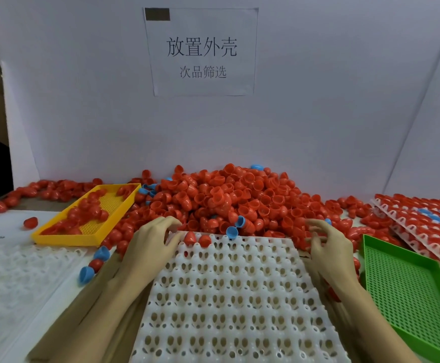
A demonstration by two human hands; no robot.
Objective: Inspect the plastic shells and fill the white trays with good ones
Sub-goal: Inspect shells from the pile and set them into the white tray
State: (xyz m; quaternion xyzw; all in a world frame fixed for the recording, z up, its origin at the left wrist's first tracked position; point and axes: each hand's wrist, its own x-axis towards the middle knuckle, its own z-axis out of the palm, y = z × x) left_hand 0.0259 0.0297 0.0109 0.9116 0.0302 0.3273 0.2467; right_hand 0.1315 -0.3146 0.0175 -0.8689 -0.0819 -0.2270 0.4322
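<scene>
A big heap of red plastic shells [229, 195], with a few blue shells [232, 231] mixed in, lies against the back wall. In front of me sits a white tray [226, 297] of empty sockets; two red shells [196, 238] stand in its far-left row. My left hand [153, 239] rests at the tray's far-left corner, fingers curled at the edge of the heap, beside those two shells. My right hand [326, 244] hovers at the tray's far-right corner with fingers spread and loosely bent; it holds nothing that I can see.
A yellow bin [64, 235] holding several red shells stands at the left. A green bin [407, 286] stands at the right. Filled white trays [423, 218] are stacked at the far right. Another white tray [17, 271] lies at the left. A paper sign [202, 51] hangs on the wall.
</scene>
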